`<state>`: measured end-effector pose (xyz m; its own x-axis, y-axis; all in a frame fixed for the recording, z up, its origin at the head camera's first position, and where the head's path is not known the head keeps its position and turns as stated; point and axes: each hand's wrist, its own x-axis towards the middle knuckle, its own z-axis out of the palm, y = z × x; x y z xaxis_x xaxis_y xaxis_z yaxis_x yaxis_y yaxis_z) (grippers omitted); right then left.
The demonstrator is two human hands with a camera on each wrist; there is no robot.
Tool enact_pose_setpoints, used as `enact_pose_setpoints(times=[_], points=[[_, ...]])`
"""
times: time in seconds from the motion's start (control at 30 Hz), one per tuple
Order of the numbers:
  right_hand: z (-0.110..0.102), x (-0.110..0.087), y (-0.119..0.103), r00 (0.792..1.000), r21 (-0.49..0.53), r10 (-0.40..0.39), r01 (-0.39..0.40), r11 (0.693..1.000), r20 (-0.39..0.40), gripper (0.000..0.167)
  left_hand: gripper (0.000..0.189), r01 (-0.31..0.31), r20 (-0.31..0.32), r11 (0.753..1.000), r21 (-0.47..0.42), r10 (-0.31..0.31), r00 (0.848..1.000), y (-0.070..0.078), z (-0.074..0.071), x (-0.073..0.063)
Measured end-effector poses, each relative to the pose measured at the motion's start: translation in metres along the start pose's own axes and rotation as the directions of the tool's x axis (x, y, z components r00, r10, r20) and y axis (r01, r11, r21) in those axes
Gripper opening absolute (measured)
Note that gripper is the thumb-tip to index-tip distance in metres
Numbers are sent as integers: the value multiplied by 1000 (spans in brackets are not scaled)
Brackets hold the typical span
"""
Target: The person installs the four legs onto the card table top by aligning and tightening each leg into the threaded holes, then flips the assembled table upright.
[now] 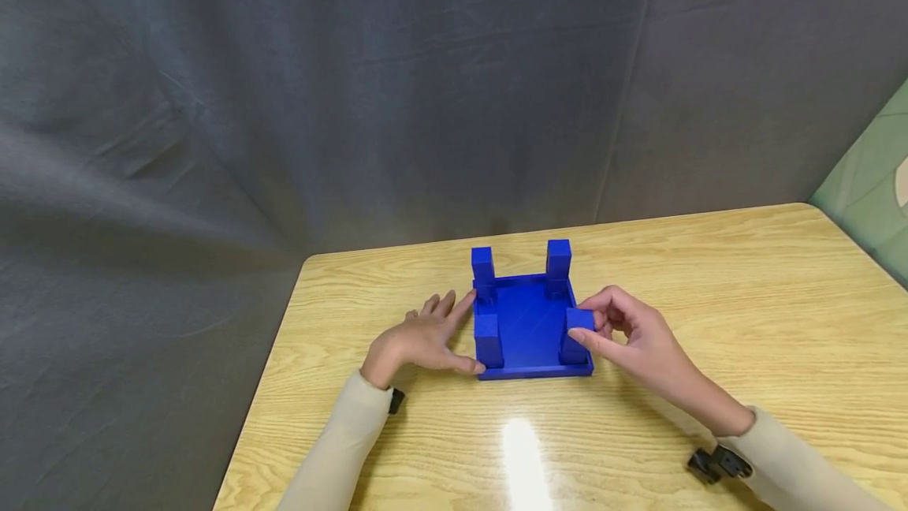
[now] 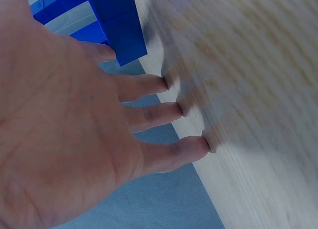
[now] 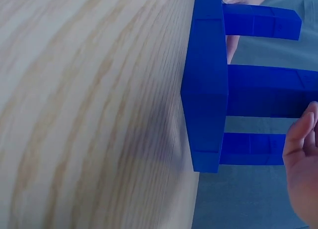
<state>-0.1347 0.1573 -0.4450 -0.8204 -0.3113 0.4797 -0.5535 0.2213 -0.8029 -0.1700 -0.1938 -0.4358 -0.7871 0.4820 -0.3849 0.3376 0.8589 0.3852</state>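
Observation:
A square blue tray-like piece (image 1: 528, 326) with a raised rim lies on the table, a square blue post standing up at each corner. My right hand (image 1: 634, 341) pinches the top of the near right post (image 1: 573, 349) between thumb and fingers. That same post (image 3: 268, 90) rises from the tray's side wall (image 3: 203, 85) in the right wrist view. Fingers spread, my left hand (image 1: 422, 337) steadies the left side, its thumb at the near left corner by another post (image 1: 488, 341). In the left wrist view its other fingertips (image 2: 174, 149) rest around the wooden surface.
The light wooden table (image 1: 723, 290) extends to both sides of the tray. Behind it and along its left hangs a dark grey cloth (image 1: 454, 101). A green patterned surface (image 1: 868, 180) shows at the far right. Dark wrist devices (image 1: 720, 464) sit at the sleeves.

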Motion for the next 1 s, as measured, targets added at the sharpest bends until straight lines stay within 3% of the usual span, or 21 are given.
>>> enact_pose_setpoints(times=[0.17,0.3,0.63,1.0], points=[[0,2,1,998,14,-67,67,998,-7,41,120,3,-1,1000,-4,-3,1000,0,0,0],[1,2,2,997,27,-78,78,997,8,42,120,4,-2,1000,0,-4,1000,0,0,0],[2,4,1,994,-65,-101,103,993,36,48,120,2,1,1000,9,-2,1000,-1,1,0],[8,2,2,998,-100,-60,57,993,-31,43,119,2,3,1000,11,-2,1000,1,0,-1]])
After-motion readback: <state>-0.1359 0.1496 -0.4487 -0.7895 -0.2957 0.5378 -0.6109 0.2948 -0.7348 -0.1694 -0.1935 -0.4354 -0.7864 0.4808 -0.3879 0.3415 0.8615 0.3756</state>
